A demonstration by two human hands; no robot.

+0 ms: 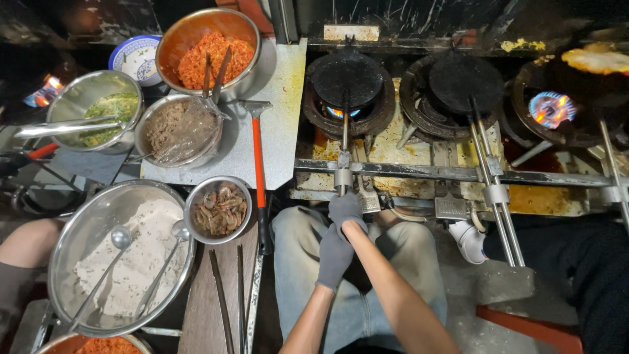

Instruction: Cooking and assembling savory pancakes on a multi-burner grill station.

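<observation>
My right hand (344, 208), in a grey glove, is closed around the end of the long metal handle (344, 147) of a closed round black iron pan (347, 78). That pan sits on the left burner over a small blue flame (339, 112). My left hand (334, 257), also in a grey glove, lies just below, against my right wrist. Its fingers are hidden from here. Both hands are above my lap in light jeans (298, 262).
A second closed black pan (465, 82) with twin handles (490, 174) sits to the right. A third burner flame (550, 108) burns beside a yellow crepe (599, 60). On the left are bowls of orange shreds (213, 56), greens (108, 108), mince (180, 128), shrimp (219, 210) and batter (131, 262). A red-handled scraper (259, 164) lies nearby.
</observation>
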